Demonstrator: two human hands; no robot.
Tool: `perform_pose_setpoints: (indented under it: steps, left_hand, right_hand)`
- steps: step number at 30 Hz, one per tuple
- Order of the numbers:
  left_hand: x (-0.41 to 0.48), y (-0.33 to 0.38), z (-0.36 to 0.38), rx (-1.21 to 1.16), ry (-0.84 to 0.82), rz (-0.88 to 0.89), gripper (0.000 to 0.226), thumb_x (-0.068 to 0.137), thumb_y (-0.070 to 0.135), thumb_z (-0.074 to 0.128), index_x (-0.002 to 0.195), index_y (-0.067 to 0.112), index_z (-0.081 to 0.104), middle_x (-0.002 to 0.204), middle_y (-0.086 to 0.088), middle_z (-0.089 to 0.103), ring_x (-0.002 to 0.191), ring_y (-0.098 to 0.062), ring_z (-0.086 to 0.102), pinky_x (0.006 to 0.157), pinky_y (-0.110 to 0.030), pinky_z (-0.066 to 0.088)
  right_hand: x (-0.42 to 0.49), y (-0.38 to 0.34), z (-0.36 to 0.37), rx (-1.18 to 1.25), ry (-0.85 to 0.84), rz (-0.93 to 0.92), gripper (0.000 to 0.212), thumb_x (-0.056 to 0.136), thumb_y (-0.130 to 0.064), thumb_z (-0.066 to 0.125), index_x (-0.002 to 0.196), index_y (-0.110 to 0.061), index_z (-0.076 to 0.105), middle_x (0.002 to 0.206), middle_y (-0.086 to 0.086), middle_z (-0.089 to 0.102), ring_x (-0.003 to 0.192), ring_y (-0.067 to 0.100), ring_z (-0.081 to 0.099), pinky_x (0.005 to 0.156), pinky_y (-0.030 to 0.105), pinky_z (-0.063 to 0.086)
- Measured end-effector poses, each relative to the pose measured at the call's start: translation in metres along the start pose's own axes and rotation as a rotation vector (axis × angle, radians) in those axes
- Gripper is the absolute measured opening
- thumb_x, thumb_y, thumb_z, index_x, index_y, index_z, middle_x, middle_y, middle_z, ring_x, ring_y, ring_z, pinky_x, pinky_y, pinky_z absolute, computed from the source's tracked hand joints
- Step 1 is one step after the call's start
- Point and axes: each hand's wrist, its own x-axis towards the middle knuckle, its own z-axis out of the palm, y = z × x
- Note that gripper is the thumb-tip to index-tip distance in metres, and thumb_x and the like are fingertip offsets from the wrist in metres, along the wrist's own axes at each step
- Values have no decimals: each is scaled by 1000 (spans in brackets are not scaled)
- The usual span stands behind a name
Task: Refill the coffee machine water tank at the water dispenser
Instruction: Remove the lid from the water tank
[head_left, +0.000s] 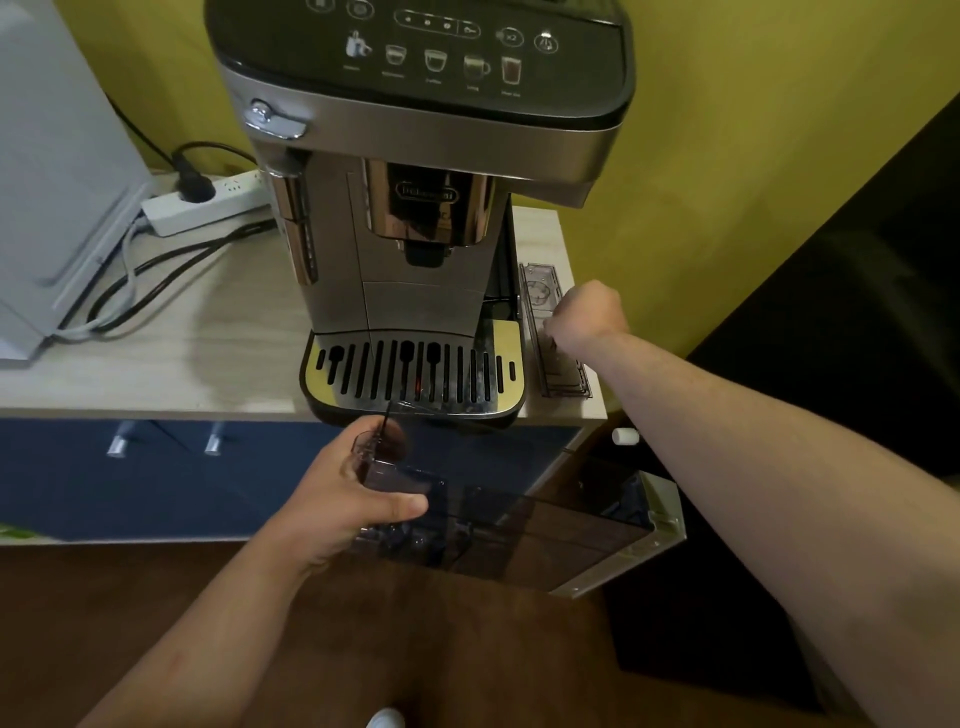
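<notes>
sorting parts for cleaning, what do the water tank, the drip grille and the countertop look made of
Water tank: likely smoke-tinted clear plastic; the floor shows through its walls.
Drip grille: looks like polished metal or chrome-plated plastic; it mirrors the yellow wall.
Countertop: pale wood-grain board, probably matte laminate; faint grain lines, no glare.

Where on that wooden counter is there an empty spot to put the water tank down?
The biggest bare patch of counter lies left of the coffee machine, in front of the power strip and its cables. To the machine's right it is crowded: only a narrow strip, taken by the clear lid and the right hand. The left hand holds the tank.
</notes>
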Motion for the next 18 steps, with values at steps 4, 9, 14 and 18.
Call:
perform_pose_setpoints:
  steps: [4, 9, 14, 18]
  left_hand:
    - [-1, 4, 0, -7, -16, 4, 63, 49, 21, 90, 105, 29, 62, 106, 3, 67, 104, -11, 63, 89, -32, 49]
    - [-2, 6, -1, 5, -22, 16, 57, 58, 12, 91, 105, 29, 63, 105, 5, 66, 103, -8, 61, 89, -30, 46]
    - [-6, 9, -6, -48, -32, 9, 68, 37, 35, 89, 101, 33, 66, 104, 8, 69, 101, -8, 64, 94, -35, 47]
    - [-14, 25, -10, -94, -47, 2, 79, 27, 46, 95, 100, 33, 67, 110, -1, 67, 111, -21, 61, 93, -42, 49]
  right_hand:
    - [-3, 3, -8, 66, 30, -13, 13, 83, -5, 59, 87, -6, 72, 83, 7, 68, 72, 21, 62, 57, 24, 52]
    - [-21, 9, -27, 220, 35, -99, 20, 86, -12, 54, 93, -10, 73, 88, 3, 68, 79, 19, 63, 61, 22, 48]
    - [-88, 54, -60, 505, 87, -45, 16, 89, -17, 61, 101, -16, 72, 88, -9, 66, 88, 11, 61, 80, 27, 49]
    - [-164, 99, -74, 741, 150, 144, 16, 92, -23, 58, 102, -26, 71, 102, -5, 70, 99, 12, 64, 90, 38, 53]
